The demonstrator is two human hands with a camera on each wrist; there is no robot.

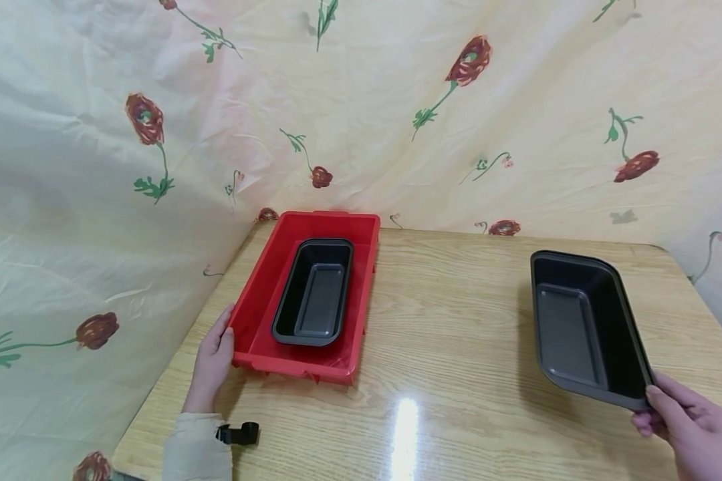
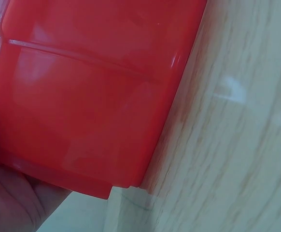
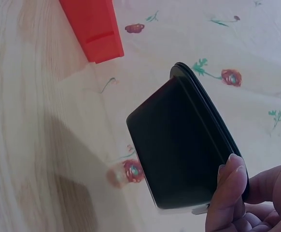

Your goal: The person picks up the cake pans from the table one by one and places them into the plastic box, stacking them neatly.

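My right hand [image 1: 692,417] pinches a dark loaf pan [image 1: 568,341] by its near right corner, thumb over the rim. The pan is held off the table at the right, its hollow side facing up and its shadow falling to the left. From the right wrist view, the outer wall of this loaf pan [image 3: 174,150] shows, with fingers [image 3: 227,193] curled at the rim. On the left, my left hand [image 1: 213,357] grips the near left side of a red plastic tray [image 1: 361,314]. A second dark loaf pan [image 1: 279,307] lies inside that tray.
Under everything is a light wood-grain table [image 1: 451,321] with a bright glare spot near its front. A flower-printed cloth [image 1: 367,100] hangs behind the table and along its left side. A black strap with a small device [image 1: 243,433] sits on the left wrist.
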